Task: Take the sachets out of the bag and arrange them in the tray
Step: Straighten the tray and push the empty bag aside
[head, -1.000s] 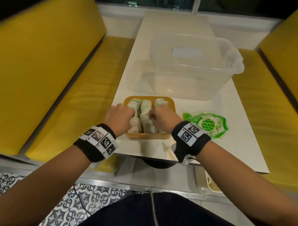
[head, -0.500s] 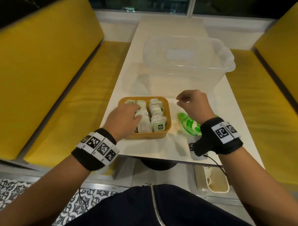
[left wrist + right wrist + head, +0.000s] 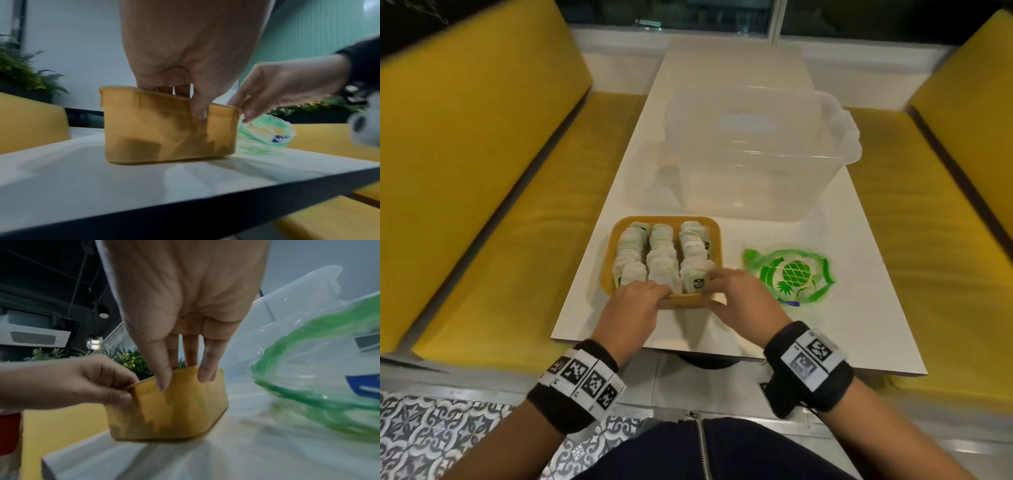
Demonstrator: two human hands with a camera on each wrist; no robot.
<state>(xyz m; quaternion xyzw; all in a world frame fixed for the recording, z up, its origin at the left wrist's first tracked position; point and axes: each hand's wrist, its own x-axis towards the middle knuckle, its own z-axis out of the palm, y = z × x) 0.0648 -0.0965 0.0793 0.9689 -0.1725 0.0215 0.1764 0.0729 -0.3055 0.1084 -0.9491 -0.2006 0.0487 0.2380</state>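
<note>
The left hand (image 3: 631, 308) pinches the near rim of the tray (image 3: 608, 265), thumb outside and fingers curled inside. The right hand (image 3: 741, 301) grasps the near-right rim likewise (fingertips against the sachets (image 3: 661, 255), which stand in three rows). The bag (image 3: 789, 274) lies just right of the tray on the table (image 3: 722, 68), and a clear tub (image 3: 756, 164) stands beyond.

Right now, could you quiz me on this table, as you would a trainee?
1. How many rows of sachets stand in the orange tray?
2. True or false: the green-printed bag lies inside the tray.
3. The left hand and right hand both grip: A the tray's near rim, B a spoon, C the bag?
Key: 1 three; 2 false, the bag lies on the table beside it; 3 A.
</note>
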